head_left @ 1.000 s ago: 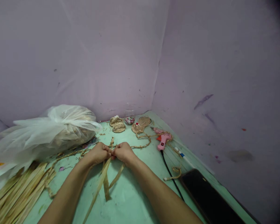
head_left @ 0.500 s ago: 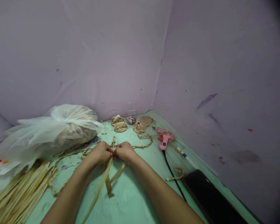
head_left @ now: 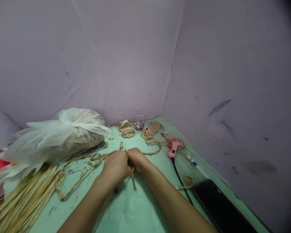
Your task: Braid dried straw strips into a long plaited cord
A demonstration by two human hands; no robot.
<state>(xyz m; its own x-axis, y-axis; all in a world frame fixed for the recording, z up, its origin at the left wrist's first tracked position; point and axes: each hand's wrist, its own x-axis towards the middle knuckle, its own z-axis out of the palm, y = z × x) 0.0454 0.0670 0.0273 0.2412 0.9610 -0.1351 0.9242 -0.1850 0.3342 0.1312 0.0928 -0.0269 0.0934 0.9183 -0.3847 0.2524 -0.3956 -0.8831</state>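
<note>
My left hand (head_left: pixel 116 165) is closed on dried fibre strips, its back turned up and hiding most of them. Touching it on the right, my right hand (head_left: pixel 137 159) is closed on the same strips. One strip end (head_left: pixel 134 182) hangs down below the knuckles. A short knotted tip (head_left: pixel 121 145) of the braid stands out just beyond both hands. From there a braided cord (head_left: pixel 75 185) runs left in loops over the green tabletop (head_left: pixel 126 213).
Loose dried strips (head_left: pixel 26 200) and a stuffed plastic bag (head_left: pixel 75 132) lie left. Behind are woven soles (head_left: pixel 127 130), (head_left: pixel 151 130) and a bead jar (head_left: pixel 139 124). A pink glue gun (head_left: pixel 175 147), marker (head_left: pixel 196 165) and black phone (head_left: pixel 220 204) sit right.
My left hand has rolled over and pressed up against my right hand. The strips that hung long below the hands are now mostly hidden. The view has shifted slightly left.
</note>
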